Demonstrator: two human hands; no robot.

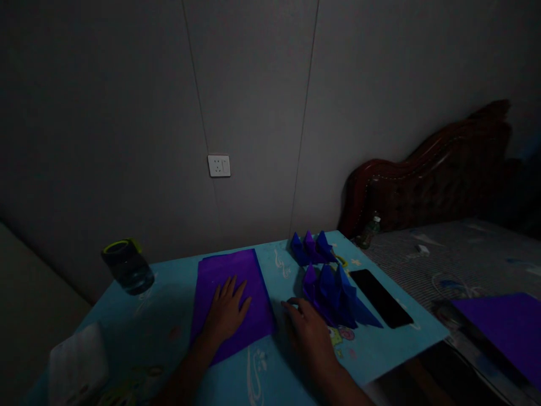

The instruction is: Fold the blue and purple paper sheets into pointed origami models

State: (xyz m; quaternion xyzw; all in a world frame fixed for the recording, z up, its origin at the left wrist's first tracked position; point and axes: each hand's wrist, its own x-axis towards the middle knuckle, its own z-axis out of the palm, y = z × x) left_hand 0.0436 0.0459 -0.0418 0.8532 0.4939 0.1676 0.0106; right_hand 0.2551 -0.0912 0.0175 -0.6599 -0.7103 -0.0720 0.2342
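Note:
My left hand lies flat with spread fingers on a sheet of purple paper, which has a blue edge showing along its right side, so more than one sheet may lie there. My right hand is just right of the paper, its fingers loosely bent and apart, with nothing visible in them. Beyond it stands a row of folded blue and purple paper shapes with pointed peaks. A second row of folded paper shapes sits farther back.
A water cup with a yellow-green rim stands at the left of the light blue table. Near it lies a white pack. A black phone rests at the right. More purple paper and a bottle are on the bed.

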